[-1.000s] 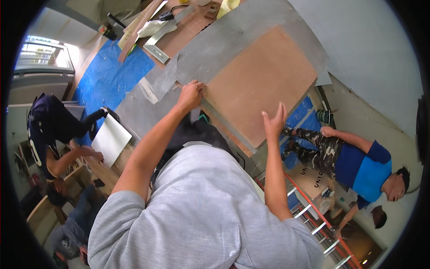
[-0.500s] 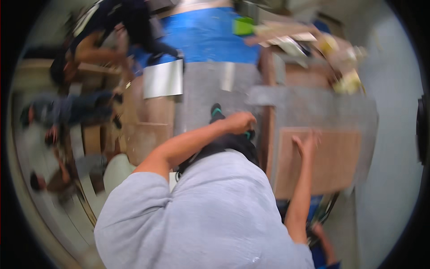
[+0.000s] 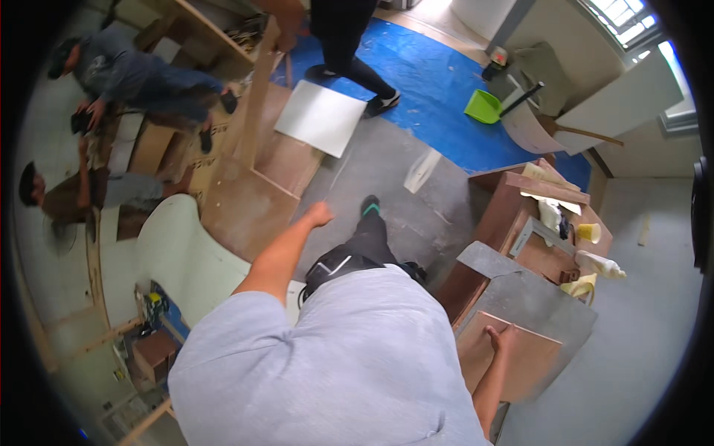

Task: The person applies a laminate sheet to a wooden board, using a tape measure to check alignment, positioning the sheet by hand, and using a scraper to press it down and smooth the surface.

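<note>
Here, I view the brown board (image 3: 534, 358) on the table (image 3: 552, 303) at lower right, long axis unclear; the right hand (image 3: 503, 339), the nearer, lies over its upper part, fingers parted, contact uncertain; the left hand (image 3: 320, 214), near centre, is curled, seemingly empty.

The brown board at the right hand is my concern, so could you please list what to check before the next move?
1. Right hand at the brown board: ok, near its far edge.
2. Firm hold: cannot tell, contact is unclear.
3. Left hand at the board: not ok, well apart, fingers curled.
4. Grey sheet under the board: ok, overlapped by it.
5. Yellow cup off the board: ok.
</note>
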A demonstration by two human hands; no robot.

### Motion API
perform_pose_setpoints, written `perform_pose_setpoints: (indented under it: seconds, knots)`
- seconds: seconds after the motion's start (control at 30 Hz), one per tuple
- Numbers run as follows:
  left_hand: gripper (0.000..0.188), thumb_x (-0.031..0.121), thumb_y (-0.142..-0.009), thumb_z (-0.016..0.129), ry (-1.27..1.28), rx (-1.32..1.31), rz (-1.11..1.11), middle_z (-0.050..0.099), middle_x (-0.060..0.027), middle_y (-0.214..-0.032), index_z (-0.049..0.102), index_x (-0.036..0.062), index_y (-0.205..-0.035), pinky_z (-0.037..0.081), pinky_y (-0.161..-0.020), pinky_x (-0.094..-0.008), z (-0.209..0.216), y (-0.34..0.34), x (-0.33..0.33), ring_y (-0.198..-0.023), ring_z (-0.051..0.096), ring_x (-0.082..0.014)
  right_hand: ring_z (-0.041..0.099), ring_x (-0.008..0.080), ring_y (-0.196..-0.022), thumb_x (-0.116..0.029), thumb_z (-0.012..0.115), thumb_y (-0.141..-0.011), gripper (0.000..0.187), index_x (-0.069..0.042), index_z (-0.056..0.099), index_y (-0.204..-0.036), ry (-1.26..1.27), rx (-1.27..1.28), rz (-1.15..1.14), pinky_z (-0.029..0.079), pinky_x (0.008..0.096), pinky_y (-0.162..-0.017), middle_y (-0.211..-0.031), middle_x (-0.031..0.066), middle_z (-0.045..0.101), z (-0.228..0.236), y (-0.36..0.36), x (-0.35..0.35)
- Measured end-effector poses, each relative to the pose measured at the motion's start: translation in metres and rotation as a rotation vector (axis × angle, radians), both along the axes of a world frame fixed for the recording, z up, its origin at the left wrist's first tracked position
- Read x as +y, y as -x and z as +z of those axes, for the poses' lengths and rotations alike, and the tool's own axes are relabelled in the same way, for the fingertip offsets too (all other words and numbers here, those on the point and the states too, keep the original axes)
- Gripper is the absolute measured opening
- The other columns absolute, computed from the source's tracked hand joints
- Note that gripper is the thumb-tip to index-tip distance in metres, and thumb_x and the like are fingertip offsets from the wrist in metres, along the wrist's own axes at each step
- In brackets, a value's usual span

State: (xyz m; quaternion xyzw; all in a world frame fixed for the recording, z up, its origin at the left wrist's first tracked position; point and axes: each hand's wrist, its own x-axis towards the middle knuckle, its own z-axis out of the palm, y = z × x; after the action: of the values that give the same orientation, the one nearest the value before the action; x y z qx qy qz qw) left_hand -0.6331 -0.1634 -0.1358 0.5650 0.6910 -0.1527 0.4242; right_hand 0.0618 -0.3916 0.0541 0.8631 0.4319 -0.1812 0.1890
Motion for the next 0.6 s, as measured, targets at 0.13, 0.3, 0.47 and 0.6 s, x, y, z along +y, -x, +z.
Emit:
perform_pose_setpoints:
  seconds: [0.13,0.3,0.47,0.6]
  knots:
    - [0.038,0.042,-0.084,0.070,0.100,-0.049,-0.004,0.073,-0.0182,-0.086,0.077,0.0054,-0.081,0.056,-0.076,-0.0444,-0.018,0.056,-0.015,-0.083,0.071,-0.0325,0.069,0.0357,-0.087,-0.034,0.082,-0.077,0.054,0.010,0.067,-0.104,0.148,0.243,-0.172,0.056,0.0446,-0.074,-0.097,0.0258,0.070,0.031,0.031,0.052]
    - [0.039,0.044,-0.086,0.065,-0.036,-0.130,-0.106,0.072,-0.0177,-0.088,0.077,0.0070,-0.086,0.053,-0.080,-0.0500,-0.009,0.074,0.025,-0.084,0.069,-0.0357,0.069,0.0154,-0.082,-0.024,0.069,-0.093,0.029,0.000,0.071,-0.109,-0.056,1.260,-0.349,0.057,0.0310,-0.068,-0.097,0.0058,0.072,0.070,0.183,0.193]
    - [0.033,0.039,-0.086,0.066,-0.343,-0.316,0.122,0.072,-0.0173,-0.096,0.074,0.0079,-0.093,0.052,-0.080,-0.0473,0.058,0.036,0.105,-0.092,0.067,-0.0380,0.066,0.0219,-0.107,-0.026,0.073,-0.089,0.053,0.001,0.058,-0.133,-0.008,1.132,0.102,0.052,0.0332,-0.091,-0.120,0.0144,0.069,0.006,0.296,0.299]
    - [0.030,0.036,-0.086,0.067,-0.443,-0.441,0.302,0.071,-0.0171,-0.094,0.072,0.0077,-0.096,0.052,-0.076,-0.0448,0.113,0.033,0.116,-0.089,0.067,-0.0358,0.065,0.0296,-0.113,-0.035,0.076,-0.085,0.061,-0.001,0.058,-0.133,0.170,0.792,0.595,0.050,0.0372,-0.095,-0.123,0.0184,0.067,-0.041,0.305,0.354]
